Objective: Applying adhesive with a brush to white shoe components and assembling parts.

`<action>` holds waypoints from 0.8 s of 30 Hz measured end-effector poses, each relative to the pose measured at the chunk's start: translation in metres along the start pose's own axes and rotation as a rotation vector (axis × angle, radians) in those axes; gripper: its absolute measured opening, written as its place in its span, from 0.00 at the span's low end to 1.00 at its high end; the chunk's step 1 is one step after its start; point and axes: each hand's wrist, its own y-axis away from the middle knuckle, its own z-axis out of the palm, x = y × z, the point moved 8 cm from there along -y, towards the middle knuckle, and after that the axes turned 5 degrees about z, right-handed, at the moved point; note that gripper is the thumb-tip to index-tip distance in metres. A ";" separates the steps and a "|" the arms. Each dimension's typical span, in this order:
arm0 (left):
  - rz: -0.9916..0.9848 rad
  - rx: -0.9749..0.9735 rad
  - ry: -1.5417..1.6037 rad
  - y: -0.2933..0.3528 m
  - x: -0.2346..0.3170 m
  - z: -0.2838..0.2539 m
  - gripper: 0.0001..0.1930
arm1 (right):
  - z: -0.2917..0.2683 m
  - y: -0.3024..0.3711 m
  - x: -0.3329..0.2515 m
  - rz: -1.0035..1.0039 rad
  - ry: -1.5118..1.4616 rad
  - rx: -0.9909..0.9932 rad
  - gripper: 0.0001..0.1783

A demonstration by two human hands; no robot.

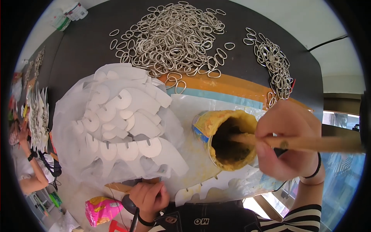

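My right hand (286, 141) is closed round a flat wooden stick (317, 144) with a dark round spot on it. The stick's far end reaches into a can (205, 129) caked with yellow glue-like paste; its tip is lost in the dark inside. My left hand (150, 196) rests at the table's near edge with fingers curled; whether anything is in them is hidden. Just beyond it, white cut pieces with rounded, notched ends (129, 149) lie heaped on translucent plastic (63, 127). A white notched strip (208, 189) lies below the can.
A large heap of oval metal rings (174, 34) covers the back of the dark table (85, 42). A smaller ring pile (274, 63) lies at the right. Two tubs (75, 11) stand far left. Another person's arm (34, 172) shows at left, above a pink packet (102, 210).
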 end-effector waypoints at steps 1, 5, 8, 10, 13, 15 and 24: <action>-0.004 -0.012 0.003 0.000 0.000 0.000 0.06 | -0.003 -0.002 -0.001 -0.023 -0.034 -0.046 0.05; -0.001 0.040 -0.013 0.001 0.000 -0.002 0.06 | -0.031 0.010 -0.002 -0.068 -0.143 0.198 0.11; 0.013 0.091 0.033 -0.002 0.000 -0.003 0.07 | -0.060 0.017 -0.009 0.069 -0.126 0.339 0.13; 0.021 0.099 0.059 -0.003 0.001 -0.004 0.07 | -0.077 0.025 -0.012 0.156 -0.135 0.410 0.14; 0.008 0.103 0.129 -0.003 0.000 -0.007 0.06 | -0.095 0.031 -0.008 0.126 -0.384 0.488 0.10; -0.004 0.113 0.179 0.000 0.004 -0.011 0.05 | -0.099 0.036 -0.006 0.120 -0.390 0.545 0.09; -0.241 -0.042 0.165 0.022 0.026 -0.024 0.06 | -0.106 0.068 0.006 0.218 -0.313 0.597 0.08</action>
